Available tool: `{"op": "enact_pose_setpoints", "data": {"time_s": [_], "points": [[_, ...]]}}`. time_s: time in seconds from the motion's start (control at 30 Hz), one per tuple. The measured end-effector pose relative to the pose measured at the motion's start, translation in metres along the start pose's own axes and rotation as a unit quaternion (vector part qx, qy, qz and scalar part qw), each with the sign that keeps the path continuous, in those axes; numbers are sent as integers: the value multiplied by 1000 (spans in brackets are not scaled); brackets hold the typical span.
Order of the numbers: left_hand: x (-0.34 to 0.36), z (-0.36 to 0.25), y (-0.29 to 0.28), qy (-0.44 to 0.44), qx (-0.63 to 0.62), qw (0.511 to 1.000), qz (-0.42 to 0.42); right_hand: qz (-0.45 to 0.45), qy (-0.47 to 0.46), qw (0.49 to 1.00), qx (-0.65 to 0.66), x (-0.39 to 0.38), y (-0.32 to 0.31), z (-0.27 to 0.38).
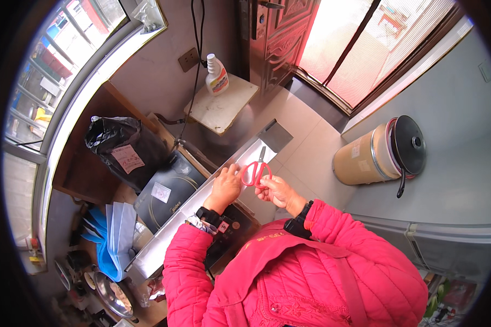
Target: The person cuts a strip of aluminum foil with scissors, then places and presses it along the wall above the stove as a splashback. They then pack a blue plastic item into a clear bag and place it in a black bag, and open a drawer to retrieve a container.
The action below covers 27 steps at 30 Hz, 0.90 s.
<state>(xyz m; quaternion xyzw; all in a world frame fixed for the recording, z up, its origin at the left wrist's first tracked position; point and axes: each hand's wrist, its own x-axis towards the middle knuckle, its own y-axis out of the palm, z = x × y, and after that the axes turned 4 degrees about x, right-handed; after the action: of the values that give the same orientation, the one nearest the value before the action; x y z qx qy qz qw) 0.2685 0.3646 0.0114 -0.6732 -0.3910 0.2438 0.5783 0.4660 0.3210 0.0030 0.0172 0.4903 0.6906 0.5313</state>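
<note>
Seemingly mid-handling, right hand (278,193) holds red-handled scissors (257,165); left hand (226,188) adjacent, grip unclear; next move calls for steadiness

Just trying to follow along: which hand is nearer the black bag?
Left. The left hand is to the right of the black bag, apart from it; the right hand, holding the scissors, is farther off on the same side.

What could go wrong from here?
1. Scissors could slip: the right hand has its grip only at the handle end.
2. The left hand is close to them, so a finger might get pinched.
3. The black pan sits on the drum, handle jutting out; a bump may dislodge it.
</note>
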Motion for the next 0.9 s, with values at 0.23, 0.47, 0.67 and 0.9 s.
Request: {"op": "enact_pose_setpoints", "data": {"time_s": [0.23,0.47,0.67,0.9], "points": [[0,1,1,0,-16,1000,-3,-21,-11,1000,17,4,-2,-5],[-1,4,3,1,-12,1000,19,-27,-37,997,56,9,-1,-5],[-2,3,4,9,-4,1000,0,-43,-63,994,80,17,2,-6],[-1,2,0,10,12,1000,11,-82,-65,991,81,19,5,-5]]}}
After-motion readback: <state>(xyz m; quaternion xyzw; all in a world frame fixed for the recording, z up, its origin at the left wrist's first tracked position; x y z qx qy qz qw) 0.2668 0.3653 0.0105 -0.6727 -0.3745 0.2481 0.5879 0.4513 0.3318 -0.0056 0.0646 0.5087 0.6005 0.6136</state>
